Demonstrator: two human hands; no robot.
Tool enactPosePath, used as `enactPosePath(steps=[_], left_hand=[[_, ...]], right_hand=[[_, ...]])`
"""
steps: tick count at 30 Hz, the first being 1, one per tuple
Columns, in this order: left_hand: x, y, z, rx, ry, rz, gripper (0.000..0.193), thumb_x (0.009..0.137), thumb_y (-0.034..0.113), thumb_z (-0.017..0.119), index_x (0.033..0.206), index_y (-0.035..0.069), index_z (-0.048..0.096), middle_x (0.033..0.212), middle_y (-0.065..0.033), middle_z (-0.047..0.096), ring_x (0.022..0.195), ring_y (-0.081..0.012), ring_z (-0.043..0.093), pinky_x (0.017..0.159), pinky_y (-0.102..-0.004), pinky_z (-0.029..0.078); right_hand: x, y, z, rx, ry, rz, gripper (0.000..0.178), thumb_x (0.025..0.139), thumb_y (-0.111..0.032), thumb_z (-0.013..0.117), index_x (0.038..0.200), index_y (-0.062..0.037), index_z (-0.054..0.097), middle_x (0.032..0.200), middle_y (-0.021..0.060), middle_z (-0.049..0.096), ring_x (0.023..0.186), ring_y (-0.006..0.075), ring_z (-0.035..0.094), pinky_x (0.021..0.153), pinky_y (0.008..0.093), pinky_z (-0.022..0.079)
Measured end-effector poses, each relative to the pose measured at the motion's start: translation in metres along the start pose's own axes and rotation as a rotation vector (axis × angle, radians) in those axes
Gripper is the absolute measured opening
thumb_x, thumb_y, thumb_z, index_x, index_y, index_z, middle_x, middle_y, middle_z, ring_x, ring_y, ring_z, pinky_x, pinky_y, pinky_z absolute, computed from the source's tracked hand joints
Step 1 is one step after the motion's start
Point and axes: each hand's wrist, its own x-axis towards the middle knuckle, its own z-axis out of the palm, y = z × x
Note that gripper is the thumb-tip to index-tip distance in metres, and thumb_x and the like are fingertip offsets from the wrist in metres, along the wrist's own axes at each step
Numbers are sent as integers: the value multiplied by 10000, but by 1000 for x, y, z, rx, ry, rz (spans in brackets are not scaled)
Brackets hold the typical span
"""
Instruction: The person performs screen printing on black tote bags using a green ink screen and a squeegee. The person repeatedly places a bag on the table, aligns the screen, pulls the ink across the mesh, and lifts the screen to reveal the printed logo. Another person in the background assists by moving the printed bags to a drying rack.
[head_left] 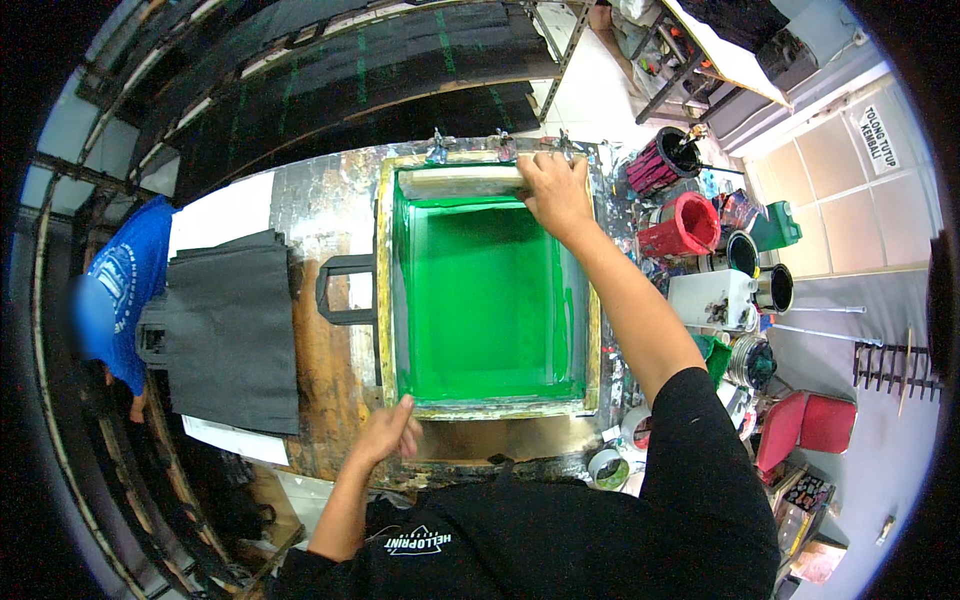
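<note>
A screen-printing frame (592, 330) with a worn yellow edge lies on the table before me, its mesh covered in green ink (485, 300). Along the far inner side rests a squeegee (455, 182) with a pale handle. My right hand (556, 195) is closed over the squeegee's right end. At the frame's near left corner is my left hand (388, 430), thumb stretched up by the edge and fingers apart, holding nothing. A dark fabric bag shows from under the frame's left side, its handle loop (345, 290) sticking out.
A stack of dark fabric bags (232, 335) lies on the table's left, beside a person in a blue shirt (130, 280). Metal clamps (503, 146) line the frame's far edge. Ink containers (682, 225) and tape rolls (608, 468) crowd the right. Racks (400, 75) hold dark sheets beyond.
</note>
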Motion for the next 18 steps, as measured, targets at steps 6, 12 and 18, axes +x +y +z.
enactPosePath(steps=[6,12,18], left_hand=[[47,141,-21,584,807,1042,450,890,430,840,1043,30,701,963,-143,695,943,-321,669,853,-462,508],[137,254,-34,963,1091,1333,614,886,568,772,1152,26,663,1128,-161,652,1091,-366,599,985,-456,443],[210,256,-41,1203,1089,1061,506,934,589,679,959,87,613,940,-85,598,923,-287,592,839,-438,445]], right_hand=[[-8,-5,19,-43,23,-11,568,729,-170,867,1234,-191,609,1096,38,625,1102,257,598,983,520,410],[-10,-5,48,-59,128,-34,341,854,-113,689,1176,-216,641,1014,24,616,1039,246,600,931,519,411],[-8,-9,48,-99,90,-80,367,815,-146,750,1156,-187,623,977,20,598,983,231,602,869,439,442]])
